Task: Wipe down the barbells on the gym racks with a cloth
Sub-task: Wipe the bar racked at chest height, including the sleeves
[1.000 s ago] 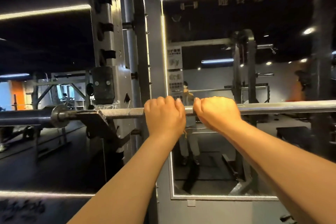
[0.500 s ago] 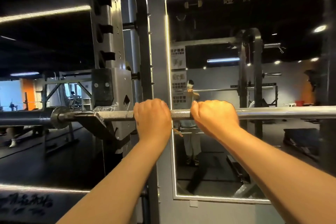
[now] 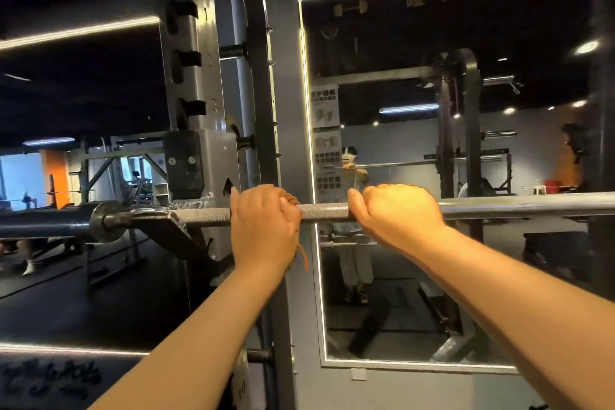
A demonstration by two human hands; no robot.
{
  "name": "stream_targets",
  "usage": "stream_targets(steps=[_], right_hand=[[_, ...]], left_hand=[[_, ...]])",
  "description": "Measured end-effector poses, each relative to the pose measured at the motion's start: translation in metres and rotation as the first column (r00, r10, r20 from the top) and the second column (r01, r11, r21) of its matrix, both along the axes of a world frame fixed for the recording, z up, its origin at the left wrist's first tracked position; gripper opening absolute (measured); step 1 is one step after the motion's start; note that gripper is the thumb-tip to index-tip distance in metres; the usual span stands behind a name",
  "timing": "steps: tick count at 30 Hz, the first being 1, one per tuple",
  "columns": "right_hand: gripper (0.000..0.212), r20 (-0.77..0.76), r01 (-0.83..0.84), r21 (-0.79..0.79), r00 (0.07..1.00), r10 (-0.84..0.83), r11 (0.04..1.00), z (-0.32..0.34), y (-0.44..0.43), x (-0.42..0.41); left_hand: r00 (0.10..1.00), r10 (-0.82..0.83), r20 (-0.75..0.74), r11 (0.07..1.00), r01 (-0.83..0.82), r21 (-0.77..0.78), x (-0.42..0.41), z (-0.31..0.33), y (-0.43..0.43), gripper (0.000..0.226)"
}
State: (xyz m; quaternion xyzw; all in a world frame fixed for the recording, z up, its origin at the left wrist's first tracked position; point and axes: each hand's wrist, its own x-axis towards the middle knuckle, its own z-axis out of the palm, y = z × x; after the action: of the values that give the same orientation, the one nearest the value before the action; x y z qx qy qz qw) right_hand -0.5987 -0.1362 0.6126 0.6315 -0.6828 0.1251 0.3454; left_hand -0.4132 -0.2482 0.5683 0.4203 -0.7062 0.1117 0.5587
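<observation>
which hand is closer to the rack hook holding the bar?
Left. The left hand grips the barbell just right of the rack hook, with a cloth peeking out. The right hand grips the bar farther right, in front of the mirror.

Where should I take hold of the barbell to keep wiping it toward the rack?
Take the barbell on the bare knurled stretch between the left hand and the rack hook, coming overhand from above: the bar lies level, and the cloth wraps under that palm.
</observation>
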Motion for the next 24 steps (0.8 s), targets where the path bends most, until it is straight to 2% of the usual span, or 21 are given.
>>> stream_targets(steps=[2, 5, 8, 11, 13, 16, 18, 21, 24], right_hand=[[0.031, -0.088, 0.002, -0.013, 0.996, -0.003, 1.0, -0.002, -0.002, 0.003], [0.026, -0.093, 0.031, -0.002, 0.995, -0.031, 1.0, 0.0, -0.003, 0.004], [0.02, -0.131, 0.031, 0.005, 0.991, -0.03, 1.0, -0.002, -0.003, 0.003], [0.02, -0.116, -0.003, -0.013, 0.993, 0.001, 1.0, -0.004, 0.0, 0.001], [0.024, -0.074, -0.043, -0.035, 0.996, 0.04, 0.998, -0.005, 0.001, 0.0], [0.029, -0.006, -0.058, 0.004, 0.998, 0.058, 0.998, -0.002, 0.002, 0.002], [0.03, 0.015, -0.044, 0.032, 0.999, 0.044, 0.999, 0.001, 0.001, 0.002], [0.032, 0.049, -0.024, 0.04, 0.999, 0.022, 0.999, 0.001, -0.001, 0.003], [0.042, 0.115, -0.044, 0.047, 0.993, 0.039, 0.998, 0.001, 0.002, 0.002]], left_hand=[[0.999, 0.038, -0.032, 0.999, -0.039, -0.01, -0.021, -0.002, 0.007, 0.024], [0.999, 0.014, -0.044, 0.998, -0.017, -0.06, -0.055, -0.008, 0.024, 0.044], [0.994, -0.065, 0.087, 0.982, 0.08, -0.171, -0.057, -0.018, 0.027, 0.04], [0.965, -0.098, 0.243, 0.964, 0.153, -0.218, -0.024, -0.015, 0.013, 0.038], [0.981, -0.092, 0.168, 0.972, 0.125, -0.199, -0.002, -0.012, 0.002, 0.033], [0.997, -0.058, -0.057, 0.996, 0.054, -0.072, 0.005, -0.008, -0.002, 0.031], [0.997, -0.039, -0.073, 0.999, 0.036, -0.04, -0.015, -0.005, 0.005, 0.035], [0.995, -0.072, 0.073, 0.995, 0.077, -0.069, -0.052, -0.012, 0.027, 0.045], [0.967, -0.101, 0.234, 0.986, 0.128, -0.104, -0.052, -0.016, 0.034, 0.05]])
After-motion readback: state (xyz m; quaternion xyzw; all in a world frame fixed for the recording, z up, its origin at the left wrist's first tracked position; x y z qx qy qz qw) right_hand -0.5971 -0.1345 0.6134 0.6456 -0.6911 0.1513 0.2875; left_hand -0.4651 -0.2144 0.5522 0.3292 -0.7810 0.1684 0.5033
